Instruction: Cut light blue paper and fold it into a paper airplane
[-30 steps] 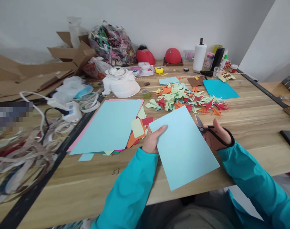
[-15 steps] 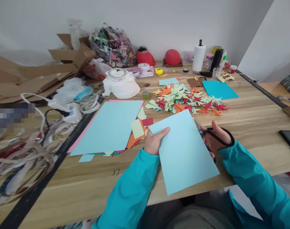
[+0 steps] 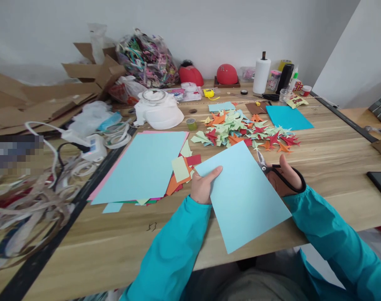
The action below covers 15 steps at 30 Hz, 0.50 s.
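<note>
A light blue sheet of paper (image 3: 245,200) is pinched at its upper left corner by my left hand (image 3: 204,184), thumb on top. My right hand (image 3: 284,177) is closed on black-handled scissors (image 3: 265,167) at the sheet's right edge. The blades point up and away, and part of the lower handle is hidden behind the sheet. Beyond the sheet lies a pile of cut paper shapes (image 3: 234,127) in pale green, orange, red and blue. To the left rests a stack of large coloured sheets (image 3: 140,167), light blue on top, with small paper pieces (image 3: 180,169) beside it.
A bright blue sheet (image 3: 287,118) lies behind the pile. A white roll (image 3: 261,76), a yellow tape measure (image 3: 210,93) and two red domes stand near the wall. Cables, ribbons (image 3: 36,209) and a cardboard box (image 3: 93,75) crowd the left. A phone (image 3: 379,184) lies far right.
The light blue sheet has turned slightly, its lower edge swinging right. The scissor blades now show more fully beside its right edge, and more of the right hand is covered by the sheet.
</note>
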Available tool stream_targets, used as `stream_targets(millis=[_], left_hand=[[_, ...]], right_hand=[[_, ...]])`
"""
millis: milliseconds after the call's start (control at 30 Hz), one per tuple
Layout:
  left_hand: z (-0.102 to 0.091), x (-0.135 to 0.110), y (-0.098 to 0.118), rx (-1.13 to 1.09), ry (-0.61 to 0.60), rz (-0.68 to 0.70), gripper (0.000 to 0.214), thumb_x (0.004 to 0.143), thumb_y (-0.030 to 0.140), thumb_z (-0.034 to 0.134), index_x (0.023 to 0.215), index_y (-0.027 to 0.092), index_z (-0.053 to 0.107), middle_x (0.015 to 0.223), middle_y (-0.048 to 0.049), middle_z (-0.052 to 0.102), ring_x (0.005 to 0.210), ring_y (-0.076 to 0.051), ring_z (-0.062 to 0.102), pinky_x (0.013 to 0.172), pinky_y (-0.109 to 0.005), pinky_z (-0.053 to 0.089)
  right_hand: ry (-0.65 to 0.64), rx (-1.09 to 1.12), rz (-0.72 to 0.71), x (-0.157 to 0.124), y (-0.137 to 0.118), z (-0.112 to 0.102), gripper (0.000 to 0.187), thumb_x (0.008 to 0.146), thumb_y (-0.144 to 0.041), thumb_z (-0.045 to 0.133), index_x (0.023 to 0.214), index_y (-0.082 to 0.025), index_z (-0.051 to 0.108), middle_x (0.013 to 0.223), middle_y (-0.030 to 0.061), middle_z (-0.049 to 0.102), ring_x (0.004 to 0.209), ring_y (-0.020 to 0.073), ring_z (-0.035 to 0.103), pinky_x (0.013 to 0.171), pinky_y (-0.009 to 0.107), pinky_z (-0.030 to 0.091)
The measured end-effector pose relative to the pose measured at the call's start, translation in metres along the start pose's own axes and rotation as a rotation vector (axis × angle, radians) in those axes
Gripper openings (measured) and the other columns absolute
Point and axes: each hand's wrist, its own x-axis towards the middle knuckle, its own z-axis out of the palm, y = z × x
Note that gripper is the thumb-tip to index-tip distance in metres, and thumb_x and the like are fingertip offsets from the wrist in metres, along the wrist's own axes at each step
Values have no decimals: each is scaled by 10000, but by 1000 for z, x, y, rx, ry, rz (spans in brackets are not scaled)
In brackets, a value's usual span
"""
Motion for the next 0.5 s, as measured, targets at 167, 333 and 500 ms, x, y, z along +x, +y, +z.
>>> stream_targets(millis=[167, 333, 500], left_hand=[[-1, 2, -2, -11, 22, -9, 395, 422, 292, 838, 737, 115, 678, 777, -75, 716, 703, -233, 663, 659, -340, 548], [-3, 3, 0, 22, -101, -74, 406, 400, 294, 847, 722, 108, 685, 768, -92, 715, 708, -255, 664, 672, -367, 552], [-1, 0, 1, 12, -111, -83, 402, 391, 291, 847, 713, 113, 687, 768, -93, 715, 723, -267, 665, 673, -374, 556]], right_hand=[[70, -32, -155, 1, 3, 9, 803, 814, -721, 90, 1266, -154, 435, 1026, 102, 639, 806, 178, 644, 653, 297, 515], [-66, -123, -30, 2, 5, -5, 881, 736, -803, 151, 1235, -138, 444, 856, 102, 662, 561, 156, 619, 472, 266, 478], [-45, -108, -47, 2, 3, -4, 858, 740, -799, 166, 1185, -136, 478, 796, 89, 656, 515, 146, 598, 415, 244, 445]])
